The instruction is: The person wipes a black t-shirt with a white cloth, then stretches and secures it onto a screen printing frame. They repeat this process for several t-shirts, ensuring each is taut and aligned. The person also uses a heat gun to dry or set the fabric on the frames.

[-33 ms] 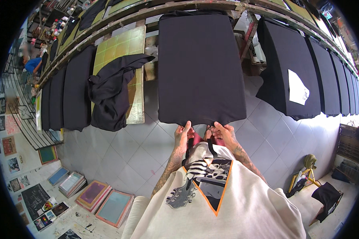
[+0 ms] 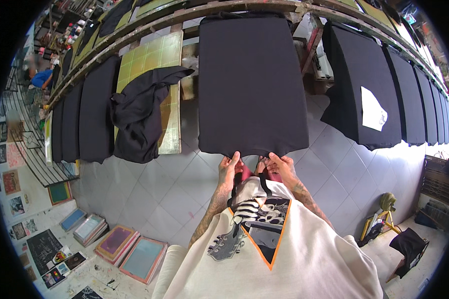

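Observation:
A black fabric panel [image 2: 252, 84] lies smooth over a flat board straight ahead of me. My left hand [image 2: 230, 167] pinches its near edge left of the middle, thumb on top. At the same edge, a little to the right, my right hand [image 2: 280, 165] grips the cloth between thumb and fingers. Between the two hands the edge dips in a shallow curve. To the left, a crumpled black cloth [image 2: 139, 117] is draped over a yellow-green board [image 2: 149, 55] marked with a grid.
More black-covered boards [image 2: 99, 109] line up at left and right; one on the right carries a white sheet [image 2: 373, 109]. A wooden rail [image 2: 184, 17] runs behind. Framed screens [image 2: 143, 259] lie low at left, near a black metal rack [image 2: 42, 149]. Far left is a person in blue [image 2: 41, 78].

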### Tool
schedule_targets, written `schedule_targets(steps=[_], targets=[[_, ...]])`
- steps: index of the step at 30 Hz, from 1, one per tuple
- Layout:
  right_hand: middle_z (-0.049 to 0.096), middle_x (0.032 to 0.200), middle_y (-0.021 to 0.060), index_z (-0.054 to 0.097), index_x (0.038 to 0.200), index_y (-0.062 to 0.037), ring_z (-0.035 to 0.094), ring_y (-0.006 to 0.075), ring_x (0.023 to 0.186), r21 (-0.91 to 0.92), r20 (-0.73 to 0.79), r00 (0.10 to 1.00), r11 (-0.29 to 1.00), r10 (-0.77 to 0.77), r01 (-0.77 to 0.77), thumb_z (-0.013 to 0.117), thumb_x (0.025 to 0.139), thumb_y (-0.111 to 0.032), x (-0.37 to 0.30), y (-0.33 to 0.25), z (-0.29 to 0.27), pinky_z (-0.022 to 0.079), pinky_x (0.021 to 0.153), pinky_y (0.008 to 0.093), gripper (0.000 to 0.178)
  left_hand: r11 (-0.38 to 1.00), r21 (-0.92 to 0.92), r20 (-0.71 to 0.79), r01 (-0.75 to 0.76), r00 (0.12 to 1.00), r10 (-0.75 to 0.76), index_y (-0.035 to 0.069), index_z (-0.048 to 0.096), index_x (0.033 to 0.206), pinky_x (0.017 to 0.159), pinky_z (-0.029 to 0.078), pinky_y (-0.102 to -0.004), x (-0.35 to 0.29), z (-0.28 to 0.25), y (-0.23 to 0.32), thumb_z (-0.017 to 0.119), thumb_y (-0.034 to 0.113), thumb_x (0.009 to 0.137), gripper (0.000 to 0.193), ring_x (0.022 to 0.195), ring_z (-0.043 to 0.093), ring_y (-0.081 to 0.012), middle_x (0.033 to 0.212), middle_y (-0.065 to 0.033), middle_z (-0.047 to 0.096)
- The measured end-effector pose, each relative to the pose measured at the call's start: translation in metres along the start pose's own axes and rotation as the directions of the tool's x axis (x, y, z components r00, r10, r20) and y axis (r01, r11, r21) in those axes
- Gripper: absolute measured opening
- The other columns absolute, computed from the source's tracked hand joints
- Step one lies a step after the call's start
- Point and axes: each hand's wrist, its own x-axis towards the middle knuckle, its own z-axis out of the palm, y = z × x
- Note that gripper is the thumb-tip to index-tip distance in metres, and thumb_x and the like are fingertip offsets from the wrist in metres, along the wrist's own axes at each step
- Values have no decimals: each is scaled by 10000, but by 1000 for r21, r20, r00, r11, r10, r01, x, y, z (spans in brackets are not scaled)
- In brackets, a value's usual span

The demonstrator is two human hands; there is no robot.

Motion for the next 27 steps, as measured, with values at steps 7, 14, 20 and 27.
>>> schedule_targets(steps=[7, 14, 20, 27], targets=[[717, 832, 134, 699, 793, 3, 678, 179, 777, 92, 91, 993, 993, -81, 73, 718, 925, -349, -16, 12, -6, 525, 669, 303, 376, 998, -53, 91, -26, 995, 31, 127, 624, 969, 589, 471, -211, -3, -17, -14, 762, 304, 903, 234, 685, 563, -57, 773, 47, 580], [707, 758, 124, 703, 742, 21, 671, 157, 730, -123, 22, 996, 988, -86, 88, 677, 950, -370, -2, 11, -7, 510, 623, 287, 443, 1000, 26, 71, -17, 997, 15, 108, 618, 951, 599, 472, -212, 19, -21, -27, 769, 335, 894, 278, 680, 567, -58, 782, 39, 586], [723, 768, 129, 735, 848, 59, 685, 145, 693, -252, 28, 995, 962, -97, 101, 694, 934, -382, 22, 5, -14, 513, 567, 257, 452, 975, -94, 291, 201, 942, -166, 75, 660, 1011, 650, 523, -260, 39, -24, -27, 768, 215, 881, 220, 780, 651, -118, 919, -35, 697], [726, 799, 146, 721, 829, 90, 705, 182, 758, -253, 52, 993, 960, -110, 120, 713, 923, -355, 14, 0, -15, 552, 668, 291, 455, 996, 84, 238, 37, 970, -56, 62, 684, 1001, 636, 532, -254, 48, -10, -41, 778, 173, 852, 208, 795, 659, -117, 869, -11, 686]])
